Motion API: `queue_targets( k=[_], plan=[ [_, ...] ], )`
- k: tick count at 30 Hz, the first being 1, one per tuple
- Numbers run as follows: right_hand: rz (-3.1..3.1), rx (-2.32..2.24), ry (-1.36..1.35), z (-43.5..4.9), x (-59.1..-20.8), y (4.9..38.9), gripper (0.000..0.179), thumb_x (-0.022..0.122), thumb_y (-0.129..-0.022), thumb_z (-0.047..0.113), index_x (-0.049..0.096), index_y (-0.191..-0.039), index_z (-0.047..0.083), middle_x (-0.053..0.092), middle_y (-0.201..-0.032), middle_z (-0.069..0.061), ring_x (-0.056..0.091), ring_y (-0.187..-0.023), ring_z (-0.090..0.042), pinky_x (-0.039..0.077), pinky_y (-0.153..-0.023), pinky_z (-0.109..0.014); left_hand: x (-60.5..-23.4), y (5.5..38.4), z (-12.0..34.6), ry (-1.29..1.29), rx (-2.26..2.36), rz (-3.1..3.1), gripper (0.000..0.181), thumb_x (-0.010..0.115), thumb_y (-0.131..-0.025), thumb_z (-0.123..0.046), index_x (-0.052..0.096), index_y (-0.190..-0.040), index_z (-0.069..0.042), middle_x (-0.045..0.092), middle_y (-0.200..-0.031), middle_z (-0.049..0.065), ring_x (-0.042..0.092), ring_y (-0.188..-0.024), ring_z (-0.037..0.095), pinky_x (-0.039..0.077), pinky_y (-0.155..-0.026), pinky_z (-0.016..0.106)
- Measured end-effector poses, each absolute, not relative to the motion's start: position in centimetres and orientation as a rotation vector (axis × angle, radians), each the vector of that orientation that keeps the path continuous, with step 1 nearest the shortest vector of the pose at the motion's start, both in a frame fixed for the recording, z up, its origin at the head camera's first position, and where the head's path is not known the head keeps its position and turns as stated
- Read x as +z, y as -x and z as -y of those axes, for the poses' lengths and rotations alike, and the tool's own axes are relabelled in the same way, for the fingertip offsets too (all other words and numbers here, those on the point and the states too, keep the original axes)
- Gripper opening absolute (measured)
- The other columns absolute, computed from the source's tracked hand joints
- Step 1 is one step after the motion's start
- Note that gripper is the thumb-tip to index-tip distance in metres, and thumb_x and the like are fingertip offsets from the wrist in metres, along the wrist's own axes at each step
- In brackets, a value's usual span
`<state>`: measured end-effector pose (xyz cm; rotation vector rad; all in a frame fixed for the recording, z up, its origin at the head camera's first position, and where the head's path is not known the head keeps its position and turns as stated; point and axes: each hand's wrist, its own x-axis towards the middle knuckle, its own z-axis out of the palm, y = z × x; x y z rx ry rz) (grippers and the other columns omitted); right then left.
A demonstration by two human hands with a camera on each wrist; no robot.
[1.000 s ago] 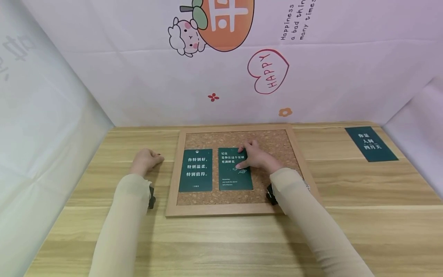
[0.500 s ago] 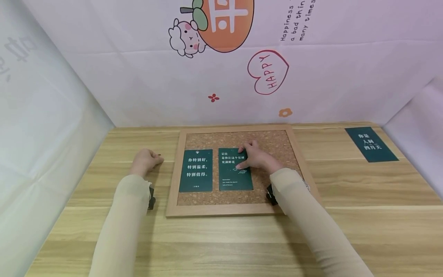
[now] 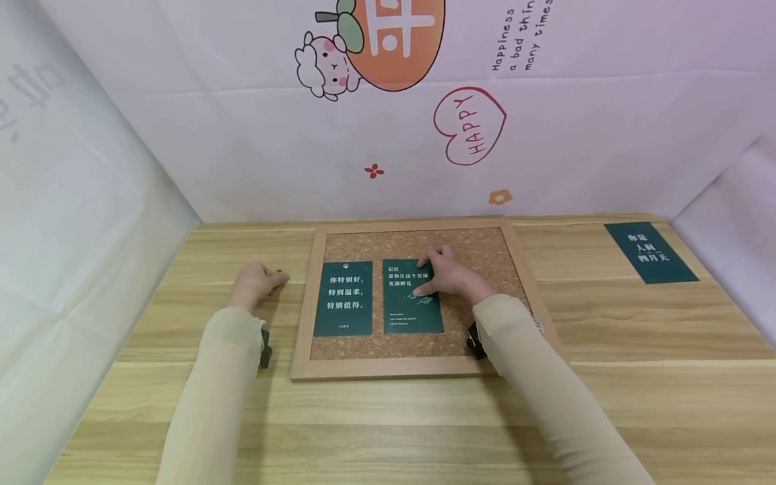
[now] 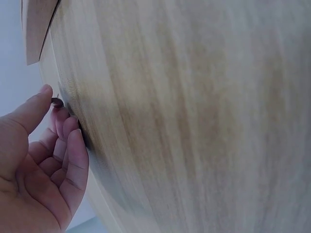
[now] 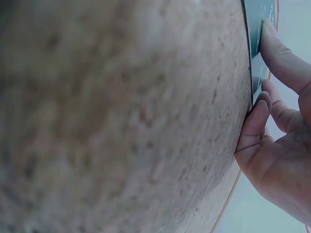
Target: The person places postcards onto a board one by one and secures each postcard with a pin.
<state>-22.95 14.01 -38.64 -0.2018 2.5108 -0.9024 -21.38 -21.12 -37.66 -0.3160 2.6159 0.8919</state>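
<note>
In the left wrist view, my left hand [image 4: 46, 170] pinches a dark round-headed thumbtack [image 4: 57, 103] between thumb and index finger, its metal point exposed. That hand [image 3: 252, 281] is over the table left of the wood-framed cork board [image 3: 364, 369]. My right hand [image 3: 451, 276] touches the right part of a dark green card [image 3: 412, 323] with white writing, which lies flat on the cork. The right wrist view has the thumb [image 5: 286, 65] on the card's face and other fingers bent by its edge. To its left lies another green card [image 3: 343, 320], with a pale tack at its top.
A third green card [image 3: 649, 269] lies slanted on the wooden table [image 3: 388, 438] at the far right. Behind the board rises a white printed cloth [image 3: 254, 155]. Similar cloth hangs at both sides.
</note>
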Motion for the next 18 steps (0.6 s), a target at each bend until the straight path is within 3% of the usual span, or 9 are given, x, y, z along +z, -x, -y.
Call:
queue_targets(
  k=[5,9,12,18],
  plan=[
    [-2.513,-0.892,0.204,-13.98,-38.55,22.97,0.048,0.073,-0.085,0.020,0.047,-0.123,0.005,0.013,-0.149,-0.022,0.028,-0.132,-0.039,0.032,-0.110,-0.052,-37.65,21.32,21.10,0.322,0.918,-2.623,0.041,0.053,-0.098,-0.029,0.049,-0.062,-0.010,0.044,-0.057,-0.006,0.044,-0.057,0.010,0.039,-0.056,0.023],
    [-2.516,-0.887,0.207,-13.99,-38.53,22.96,0.049,0.073,-0.085,0.020,0.047,-0.123,0.005,0.013,-0.149,-0.022,0.028,-0.132,-0.039,0.032,-0.110,-0.052,-37.52,21.12,20.92,0.323,0.927,-2.648,0.036,0.050,-0.099,-0.029,0.062,-0.088,0.003,0.055,-0.074,0.001,0.049,-0.066,0.011,0.041,-0.060,0.023],
    [-2.514,-0.892,0.208,-14.00,-38.54,22.94,0.049,0.073,-0.085,0.019,0.047,-0.123,0.005,0.013,-0.149,-0.022,0.028,-0.131,-0.039,0.032,-0.110,-0.052,-37.50,21.03,20.83,0.324,0.935,-2.656,0.038,0.050,-0.099,-0.029,0.062,-0.104,0.007,0.058,-0.083,0.005,0.051,-0.070,0.012,0.043,-0.062,0.023],
    [-2.515,-0.887,0.215,-14.01,-38.55,22.93,0.048,0.073,-0.085,0.020,0.047,-0.122,0.005,0.013,-0.149,-0.022,0.028,-0.131,-0.039,0.033,-0.109,-0.052,-37.61,21.01,20.90,0.317,0.936,-2.656,0.034,0.049,-0.099,-0.028,0.061,-0.099,0.004,0.057,-0.077,0.002,0.049,-0.066,0.011,0.040,-0.058,0.022]
  ],
)
